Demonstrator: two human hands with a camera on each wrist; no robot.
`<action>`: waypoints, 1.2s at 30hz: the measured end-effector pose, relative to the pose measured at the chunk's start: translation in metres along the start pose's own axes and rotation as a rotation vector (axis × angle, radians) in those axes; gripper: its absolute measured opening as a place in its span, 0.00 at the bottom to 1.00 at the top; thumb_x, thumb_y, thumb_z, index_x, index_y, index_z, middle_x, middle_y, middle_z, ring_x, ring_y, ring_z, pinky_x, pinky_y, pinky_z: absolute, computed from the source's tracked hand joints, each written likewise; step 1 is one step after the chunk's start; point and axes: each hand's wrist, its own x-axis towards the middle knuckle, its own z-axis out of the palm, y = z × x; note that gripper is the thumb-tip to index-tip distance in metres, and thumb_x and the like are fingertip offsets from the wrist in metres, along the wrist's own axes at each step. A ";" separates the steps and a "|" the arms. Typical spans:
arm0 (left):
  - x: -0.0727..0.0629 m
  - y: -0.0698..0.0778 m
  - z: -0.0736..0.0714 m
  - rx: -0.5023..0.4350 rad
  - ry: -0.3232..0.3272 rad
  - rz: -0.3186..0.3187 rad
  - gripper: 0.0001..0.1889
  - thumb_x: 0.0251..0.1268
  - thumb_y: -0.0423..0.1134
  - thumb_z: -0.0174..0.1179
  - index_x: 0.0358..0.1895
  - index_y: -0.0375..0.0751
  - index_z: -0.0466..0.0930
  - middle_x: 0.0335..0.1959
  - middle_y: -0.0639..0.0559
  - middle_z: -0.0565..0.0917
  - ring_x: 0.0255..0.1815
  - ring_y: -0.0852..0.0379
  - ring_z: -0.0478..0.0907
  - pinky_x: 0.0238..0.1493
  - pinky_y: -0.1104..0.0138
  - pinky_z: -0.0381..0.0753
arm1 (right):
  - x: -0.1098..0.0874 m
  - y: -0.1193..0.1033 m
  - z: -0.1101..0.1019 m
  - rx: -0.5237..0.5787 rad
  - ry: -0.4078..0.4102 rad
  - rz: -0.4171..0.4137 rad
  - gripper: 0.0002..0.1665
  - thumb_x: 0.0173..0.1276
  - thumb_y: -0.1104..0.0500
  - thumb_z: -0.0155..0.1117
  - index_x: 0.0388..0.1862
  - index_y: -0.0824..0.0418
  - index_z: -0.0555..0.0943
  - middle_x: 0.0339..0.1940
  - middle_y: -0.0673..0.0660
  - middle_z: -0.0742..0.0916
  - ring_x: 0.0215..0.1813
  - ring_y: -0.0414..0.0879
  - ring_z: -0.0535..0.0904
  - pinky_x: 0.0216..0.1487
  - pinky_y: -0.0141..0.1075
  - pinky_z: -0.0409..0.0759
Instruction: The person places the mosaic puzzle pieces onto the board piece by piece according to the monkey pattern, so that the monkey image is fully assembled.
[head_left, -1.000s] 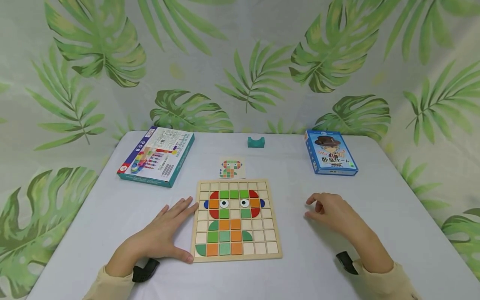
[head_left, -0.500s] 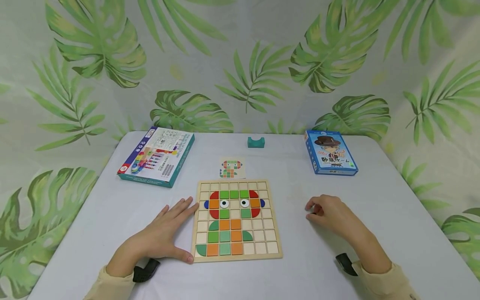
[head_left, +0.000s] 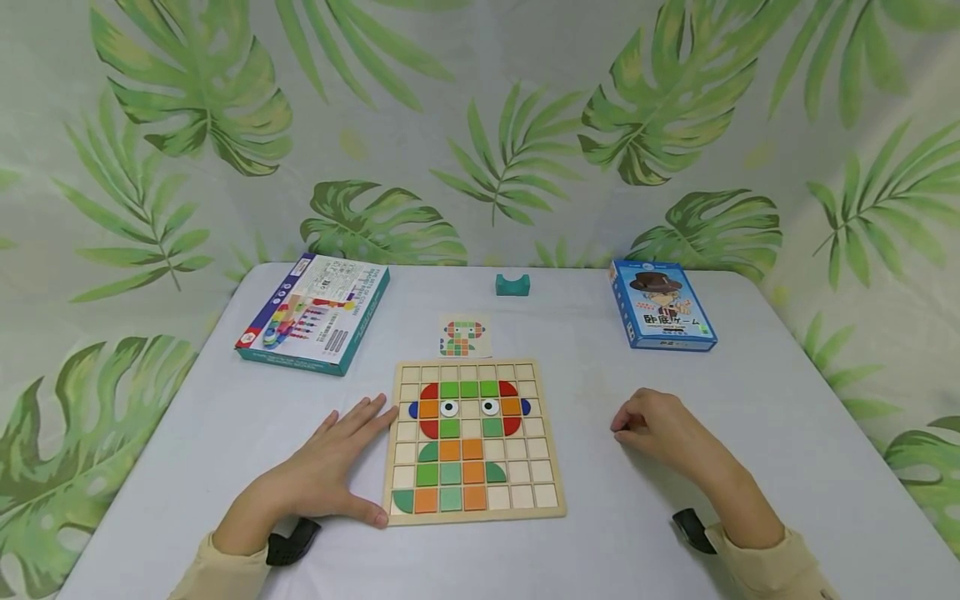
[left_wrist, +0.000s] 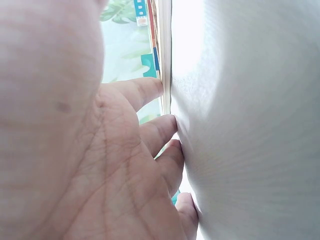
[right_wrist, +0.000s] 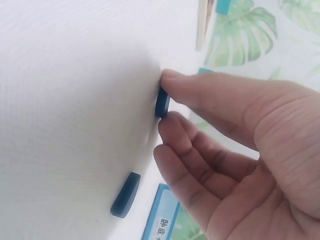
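Note:
My left hand (head_left: 318, 475) lies spread along the left side of a wooden grid board (head_left: 480, 521), its index finger and thumb touching the edge. Red, green, orange and blue pieces and two eye discs form a monkey-like figure on the board. To the right of the board, my right hand (head_left: 660, 427) is low over the white table. Between its thumb and a fingertip it pinches a small dark blue puzzle piece (right_wrist: 161, 103), seen in the right wrist view and hidden in the head view. A second dark blue piece (right_wrist: 125, 195) lies on the table near those fingers.
Behind the board lies a picture card (head_left: 465, 336) with a similar figure. Farther back stands a teal notched block (head_left: 512, 285). A game box (head_left: 315, 312) lies at the left, and a blue box (head_left: 663, 307) at the right. Leaf-print cloth hangs behind.
My right thumb and fingers have drawn closer together, and the hand has dipped slightly at the same spot. My left hand and the board have stayed in place.

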 end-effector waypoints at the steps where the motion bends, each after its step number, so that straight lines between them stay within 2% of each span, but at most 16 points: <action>1: 0.000 0.000 0.000 -0.001 -0.001 0.000 0.73 0.37 0.75 0.81 0.88 0.50 0.55 0.91 0.42 0.51 0.91 0.33 0.46 0.85 0.28 0.43 | 0.000 -0.001 0.000 0.006 -0.005 0.007 0.05 0.65 0.65 0.78 0.34 0.57 0.90 0.38 0.52 0.87 0.39 0.42 0.79 0.40 0.35 0.83; 4: 0.001 -0.001 0.001 -0.003 -0.003 -0.001 0.73 0.37 0.75 0.81 0.88 0.50 0.54 0.91 0.42 0.51 0.91 0.34 0.46 0.85 0.28 0.42 | 0.000 -0.002 -0.001 0.013 -0.016 0.039 0.05 0.64 0.64 0.79 0.36 0.57 0.90 0.39 0.53 0.87 0.41 0.44 0.80 0.43 0.38 0.84; 9: 0.002 -0.002 0.003 -0.003 -0.007 -0.001 0.73 0.37 0.75 0.81 0.88 0.51 0.54 0.91 0.43 0.50 0.91 0.34 0.45 0.85 0.28 0.42 | -0.003 0.001 -0.001 0.011 -0.008 0.102 0.12 0.64 0.59 0.82 0.44 0.60 0.89 0.39 0.53 0.87 0.43 0.47 0.80 0.46 0.42 0.86; 14: 0.002 -0.003 0.003 -0.003 -0.004 0.005 0.73 0.37 0.75 0.81 0.88 0.52 0.53 0.91 0.43 0.50 0.91 0.34 0.45 0.85 0.28 0.42 | -0.003 0.007 -0.001 0.006 -0.006 0.119 0.14 0.65 0.56 0.81 0.45 0.63 0.89 0.38 0.52 0.88 0.41 0.45 0.80 0.44 0.38 0.86; 23: 0.001 -0.002 0.002 -0.002 -0.002 0.004 0.73 0.37 0.74 0.81 0.88 0.51 0.54 0.91 0.42 0.51 0.91 0.34 0.45 0.85 0.28 0.42 | 0.001 0.001 0.000 0.023 -0.013 0.109 0.12 0.65 0.59 0.80 0.43 0.64 0.89 0.36 0.51 0.89 0.39 0.43 0.80 0.39 0.33 0.83; 29: 0.000 0.000 0.000 -0.006 0.000 0.002 0.72 0.37 0.74 0.82 0.88 0.50 0.54 0.91 0.42 0.51 0.91 0.33 0.46 0.85 0.28 0.42 | 0.012 -0.017 0.003 0.022 -0.005 0.094 0.13 0.64 0.59 0.80 0.44 0.64 0.89 0.36 0.51 0.88 0.40 0.43 0.80 0.43 0.36 0.85; 32: 0.000 0.000 -0.001 0.000 0.003 0.001 0.73 0.37 0.75 0.81 0.88 0.50 0.54 0.91 0.42 0.51 0.91 0.33 0.46 0.85 0.28 0.42 | 0.020 -0.033 0.006 0.030 -0.011 0.078 0.13 0.65 0.59 0.79 0.45 0.64 0.90 0.37 0.51 0.88 0.41 0.44 0.80 0.46 0.39 0.86; 36: 0.000 0.000 0.000 0.001 0.006 0.005 0.72 0.37 0.75 0.81 0.88 0.50 0.54 0.91 0.42 0.52 0.91 0.33 0.46 0.85 0.28 0.43 | 0.031 -0.059 0.014 0.025 -0.031 0.013 0.13 0.64 0.60 0.80 0.46 0.63 0.90 0.38 0.51 0.88 0.42 0.43 0.81 0.48 0.38 0.89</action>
